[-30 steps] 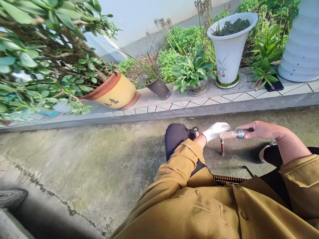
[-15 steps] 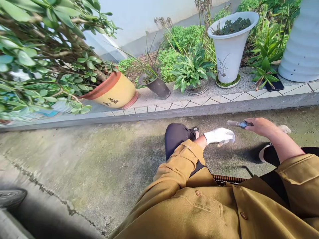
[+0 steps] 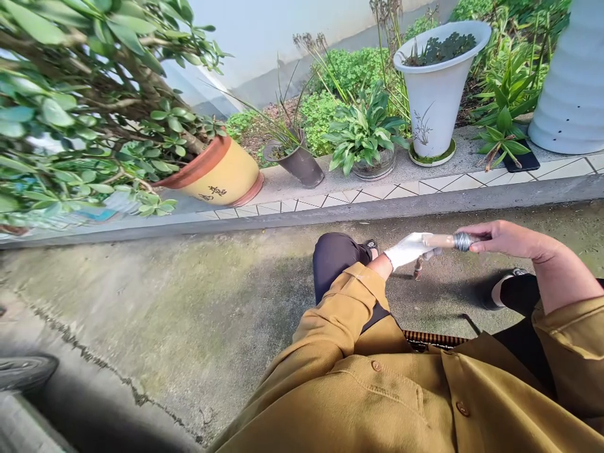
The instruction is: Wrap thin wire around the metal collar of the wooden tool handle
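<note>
My left hand, in a white glove, is over the concrete between my knees. Its fingers are closed on a thin brown stick-like piece, whose lower end pokes out below; the rest of it is hidden in the glove. Bare and closed, my right hand grips a pale wooden-looking handle with silvery wire wound around it. The handle's far end overlaps the gloved fingers. I cannot make out what kind of tool it is.
Along a tiled ledge stand a tilted yellow pot, a dark pot, a leafy potted plant and a tall white pot. A black phone-like slab lies there too. A striped seat edge shows below me.
My right hand has brought the wire-wound handle across to the gloved left hand, where they now overlap. The left hand has turned slightly, and the brown piece now points downward.
</note>
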### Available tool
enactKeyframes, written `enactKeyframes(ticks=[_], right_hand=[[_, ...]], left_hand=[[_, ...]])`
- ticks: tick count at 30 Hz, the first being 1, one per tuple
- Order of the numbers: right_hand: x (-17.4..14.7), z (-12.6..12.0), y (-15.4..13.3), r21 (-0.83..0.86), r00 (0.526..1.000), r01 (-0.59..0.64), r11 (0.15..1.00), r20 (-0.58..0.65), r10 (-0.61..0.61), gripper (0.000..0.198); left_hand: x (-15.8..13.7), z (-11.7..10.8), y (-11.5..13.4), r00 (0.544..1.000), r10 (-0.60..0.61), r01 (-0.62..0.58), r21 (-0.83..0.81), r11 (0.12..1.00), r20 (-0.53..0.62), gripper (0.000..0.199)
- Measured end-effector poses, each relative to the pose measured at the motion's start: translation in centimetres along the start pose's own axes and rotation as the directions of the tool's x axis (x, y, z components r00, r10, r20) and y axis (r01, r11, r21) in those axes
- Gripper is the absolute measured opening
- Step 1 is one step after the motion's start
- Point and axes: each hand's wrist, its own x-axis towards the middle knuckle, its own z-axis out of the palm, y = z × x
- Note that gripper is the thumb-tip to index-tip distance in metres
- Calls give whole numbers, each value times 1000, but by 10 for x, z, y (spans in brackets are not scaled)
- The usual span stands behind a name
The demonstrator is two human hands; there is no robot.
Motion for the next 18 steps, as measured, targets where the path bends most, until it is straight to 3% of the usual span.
enactKeyframes(ticks=[3,7,9,11,14,16,18], right_hand=[[-1,-1,5,92,943,-108,990,-307,131,74],[11,4,17,126,848,-130,984,-499,176,78],[18,5,23,44,832,-183,982,-525,178,73],[24,7,26,-123,822,-318,940,-530,208,65],[27,13,25,-413,832,-484,771,-490,260,52],[29,19,22,-535,857,-498,682,-423,294,47],[30,25,19,-608,888,-460,647,-329,322,44]], left_hand=[[-2,5,-2,995,-27,22,54,998,100,32],[-5,13,-1,959,-29,0,101,995,282,28],[-6,16,2,940,-63,31,100,995,336,24],[-7,17,6,927,-107,76,100,992,358,21],[-9,17,14,929,-165,135,114,984,331,20],[-10,17,17,936,-175,141,129,981,305,20],[-11,17,18,939,-154,114,143,983,307,19]])
